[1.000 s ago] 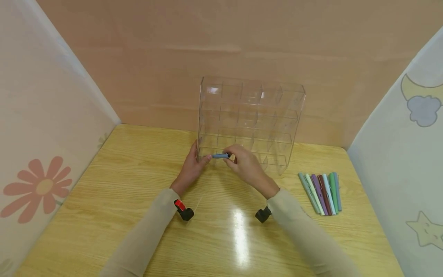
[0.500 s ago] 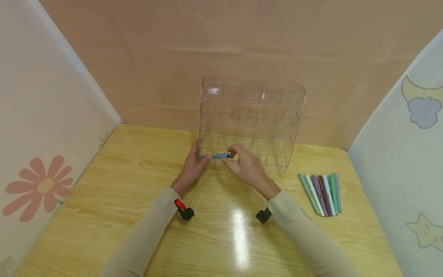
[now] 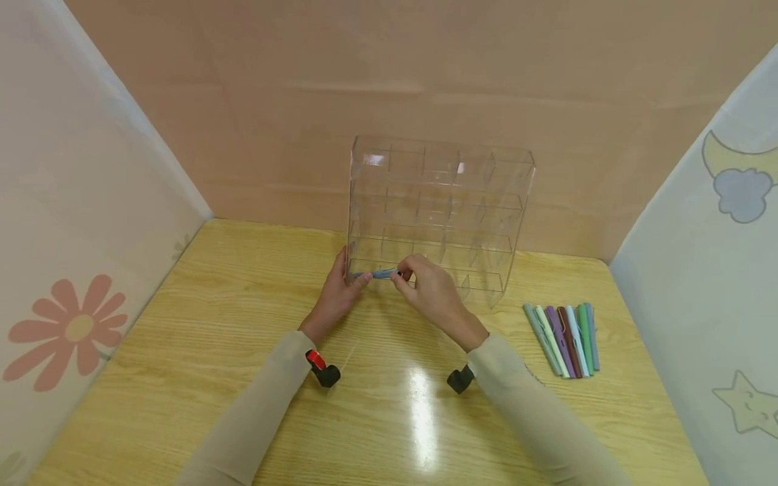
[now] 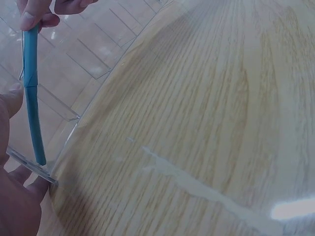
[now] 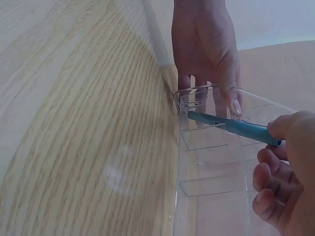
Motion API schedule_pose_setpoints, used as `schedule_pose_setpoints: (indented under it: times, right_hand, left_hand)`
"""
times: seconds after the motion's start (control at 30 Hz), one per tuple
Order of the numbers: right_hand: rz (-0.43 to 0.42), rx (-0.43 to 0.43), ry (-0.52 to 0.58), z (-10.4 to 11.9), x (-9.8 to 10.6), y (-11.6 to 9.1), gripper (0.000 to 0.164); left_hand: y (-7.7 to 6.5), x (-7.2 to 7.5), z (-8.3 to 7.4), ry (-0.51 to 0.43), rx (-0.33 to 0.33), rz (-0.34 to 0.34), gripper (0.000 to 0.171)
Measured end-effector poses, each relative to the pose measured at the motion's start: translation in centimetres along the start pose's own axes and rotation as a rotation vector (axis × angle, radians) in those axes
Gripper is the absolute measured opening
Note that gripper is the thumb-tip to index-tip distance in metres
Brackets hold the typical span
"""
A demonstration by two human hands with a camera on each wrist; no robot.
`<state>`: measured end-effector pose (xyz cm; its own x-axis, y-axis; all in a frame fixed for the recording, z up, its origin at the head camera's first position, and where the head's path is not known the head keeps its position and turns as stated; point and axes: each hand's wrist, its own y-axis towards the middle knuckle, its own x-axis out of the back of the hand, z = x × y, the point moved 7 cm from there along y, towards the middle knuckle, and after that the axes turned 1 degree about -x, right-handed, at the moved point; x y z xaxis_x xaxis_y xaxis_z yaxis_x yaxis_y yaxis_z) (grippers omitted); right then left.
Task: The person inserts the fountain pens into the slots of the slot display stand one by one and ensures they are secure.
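Observation:
A blue-teal capped pen [image 3: 383,274] lies crosswise at the bottom left of a clear acrylic organizer [image 3: 350,202]. Its cap end is pinched between the thumb and index finger of my right hand [image 3: 433,293]. The right wrist view shows the pen's other end [image 5: 192,115] inside the bottom corner compartment, beside the side wall. My left hand [image 3: 337,293] grips that side wall, fingers along the outside and thumb over the front edge. The left thumb's tip [image 5: 236,107] is right at the pen's middle. The right hand's other fingers [image 5: 268,201] are loosely curled.
On the wooden table [image 3: 243,405], to the right, several capped pens [image 3: 565,341] lie side by side in green, white, purple, dark red and blue. Behind the organizer rises a brown backdrop [image 3: 273,135]. Patterned white panels [image 3: 73,202] flank the table.
The pen has slid left, its far end now showing past my left thumb. My right fingertips, spread at the cap end half a second ago, now pinch it. The left hand has stayed in place.

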<state>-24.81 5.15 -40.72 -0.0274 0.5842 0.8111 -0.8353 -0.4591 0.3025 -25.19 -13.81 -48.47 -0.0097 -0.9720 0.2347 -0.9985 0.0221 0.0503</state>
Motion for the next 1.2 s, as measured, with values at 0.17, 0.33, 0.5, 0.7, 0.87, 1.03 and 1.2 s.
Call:
schedule_pose_setpoints:
  times: [0.17,0.33,0.5,0.7,0.87,1.03,1.2]
  right_hand:
    - [-0.004,0.004,-0.007,0.0,0.1,-0.1,0.020]
    - [-0.011,0.005,-0.006,0.0,0.2,-0.1,0.021]
    - [-0.013,-0.003,0.004,-0.1,0.2,-0.1,0.023]
    - [0.016,-0.074,0.078,-0.7,0.5,-0.7,0.035]
    - [0.024,-0.107,0.115,-1.4,1.7,-1.9,0.039]
    - [0.009,-0.132,0.102,-2.5,3.2,-3.2,0.038]
    - [-0.022,-0.160,0.092,-3.9,4.9,-4.4,0.037]
  left_hand:
    - [0.0,-0.1,-0.1,0.008,0.004,0.006,0.086]
    - [-0.1,-0.1,-0.4,0.014,0.004,0.010,0.087]
    - [0.0,0.0,-0.5,0.017,-0.005,0.013,0.086]
    - [0.1,-0.2,-0.6,0.019,-0.015,0.022,0.087]
    - [0.0,-0.2,-0.8,0.023,-0.020,0.020,0.087]
    - [-0.2,0.0,-0.6,0.034,-0.003,0.014,0.086]
    - [-0.3,0.2,-0.2,0.033,0.007,0.003,0.086]
